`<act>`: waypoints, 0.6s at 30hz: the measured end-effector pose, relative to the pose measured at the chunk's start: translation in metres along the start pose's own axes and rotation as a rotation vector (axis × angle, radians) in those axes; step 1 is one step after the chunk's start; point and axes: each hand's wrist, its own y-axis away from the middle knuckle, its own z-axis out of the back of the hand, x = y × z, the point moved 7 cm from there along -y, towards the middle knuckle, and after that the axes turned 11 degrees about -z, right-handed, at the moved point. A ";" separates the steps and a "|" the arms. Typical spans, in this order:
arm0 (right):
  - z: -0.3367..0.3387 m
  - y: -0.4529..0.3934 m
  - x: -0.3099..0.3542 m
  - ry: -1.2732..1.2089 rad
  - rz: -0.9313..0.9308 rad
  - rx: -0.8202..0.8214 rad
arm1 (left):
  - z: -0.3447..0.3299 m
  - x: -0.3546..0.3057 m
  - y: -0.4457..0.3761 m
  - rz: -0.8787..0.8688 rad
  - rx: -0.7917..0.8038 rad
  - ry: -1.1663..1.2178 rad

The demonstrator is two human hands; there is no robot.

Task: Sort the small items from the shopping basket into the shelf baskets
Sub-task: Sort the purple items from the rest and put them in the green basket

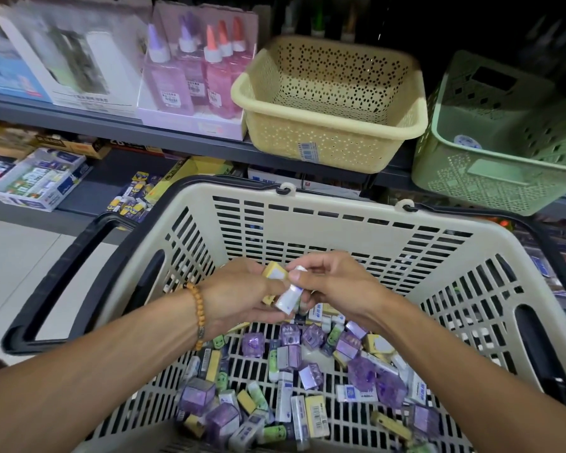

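A beige shopping basket [340, 210] with black handles fills the lower view, and its floor holds several small items [294, 380]: purple cubes, white and yellow erasers, green pieces. Above them my left hand [239, 295] holds a few small yellow and white packets [276, 273]. My right hand [334, 282] pinches a small white packet [290, 297] right beside the left hand's fingers. On the shelf stand a cream perforated basket [327, 125] and a green basket [497, 165], both seemingly without items inside.
Pink and purple glue bottles in a display box [193, 80] stand left of the cream basket, next to a white carton [72, 57]. Lower shelves hold boxed stationery [40, 181]. Pale floor tiles [13, 256] show at the left.
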 end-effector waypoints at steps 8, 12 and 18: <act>0.013 0.001 0.002 0.022 0.016 0.066 | 0.002 -0.006 -0.002 -0.070 -0.051 -0.279; 0.045 -0.002 -0.015 0.082 -0.105 -0.152 | 0.016 -0.008 -0.002 -0.078 -0.188 -0.321; 0.059 -0.011 -0.058 0.076 -0.215 -0.346 | 0.011 -0.005 -0.003 -0.078 -0.146 -0.333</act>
